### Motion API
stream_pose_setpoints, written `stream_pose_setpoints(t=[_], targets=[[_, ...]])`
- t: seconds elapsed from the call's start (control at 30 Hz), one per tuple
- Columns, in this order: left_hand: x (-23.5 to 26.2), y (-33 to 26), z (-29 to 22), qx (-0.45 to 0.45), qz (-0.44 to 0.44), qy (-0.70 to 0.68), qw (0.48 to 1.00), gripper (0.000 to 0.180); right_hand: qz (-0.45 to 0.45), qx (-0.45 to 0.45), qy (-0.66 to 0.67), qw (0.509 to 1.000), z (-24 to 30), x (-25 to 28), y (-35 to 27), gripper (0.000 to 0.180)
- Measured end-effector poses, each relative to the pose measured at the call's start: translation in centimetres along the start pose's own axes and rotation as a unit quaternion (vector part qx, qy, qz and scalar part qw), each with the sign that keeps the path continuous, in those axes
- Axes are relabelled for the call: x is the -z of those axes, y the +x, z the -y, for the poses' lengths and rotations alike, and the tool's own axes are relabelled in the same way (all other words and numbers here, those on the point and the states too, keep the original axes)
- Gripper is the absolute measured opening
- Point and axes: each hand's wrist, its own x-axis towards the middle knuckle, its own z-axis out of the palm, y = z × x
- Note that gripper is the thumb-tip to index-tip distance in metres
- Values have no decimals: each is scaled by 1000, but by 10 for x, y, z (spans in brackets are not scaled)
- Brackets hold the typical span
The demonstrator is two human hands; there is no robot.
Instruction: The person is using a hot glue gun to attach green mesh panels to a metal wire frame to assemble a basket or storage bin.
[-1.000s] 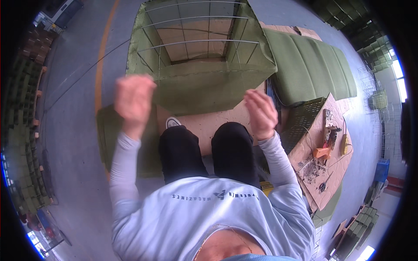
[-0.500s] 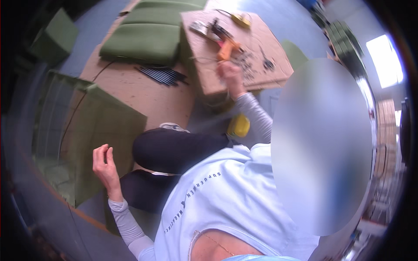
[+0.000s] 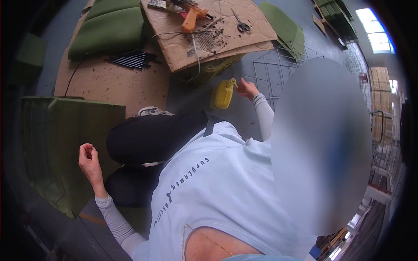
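Observation:
My right hand [image 3: 247, 89] is beside the spout of a yellow plastic bottle [image 3: 222, 96], its fingers extended and partly apart. Whether it touches the spout cannot be made out. My left hand [image 3: 89, 163] is raised over a green block-shaped piece [image 3: 65, 143], with fingers curled and the fingertips meeting the thumb. Anything pinched there is too small to see. An orange-handled glue gun [image 3: 190, 21] lies on a cardboard-topped stand [image 3: 174, 54], its cord trailing over the near edge. Scissors [image 3: 240, 22] and dark crumbs [image 3: 211, 39] lie close to it.
Green padded panels [image 3: 109, 32] and several black sticks [image 3: 132, 60] lie on cardboard [image 3: 130, 85] to the left of the stand. A wire grid [image 3: 272, 71] and another green piece [image 3: 283, 28] are at the right. My bent legs [image 3: 148, 137] are between my hands.
My right hand has let go of the glue gun, leaving it on the cardboard, and has come down beside the yellow bottle. The fingers of my left hand have closed toward the thumb.

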Motion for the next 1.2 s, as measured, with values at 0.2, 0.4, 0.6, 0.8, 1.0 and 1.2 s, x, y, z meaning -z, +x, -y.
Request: stream_pose_setpoints(t=[0.2,0.4,0.6,0.8,1.0,1.2], targets=[[0,-11,-2,-65,-28,16,997,7,58,52,-162,984,1,-5,12,44],[5,-19,-10,-45,-45,50,997,9,32,41,-94,994,-27,5,43,42],[11,-25,-4,-63,-81,10,995,9,-227,373,-494,752,3,13,29,40],[15,-31,-29,-10,-99,-143,985,14,130,488,-142,851,135,-222,-84,26],[19,-50,-50,-24,-208,-1,978,23,468,406,-145,772,167,-446,-277,25],[63,-95,-6,-143,-286,200,926,18,398,759,-121,501,142,-492,-336,15]])
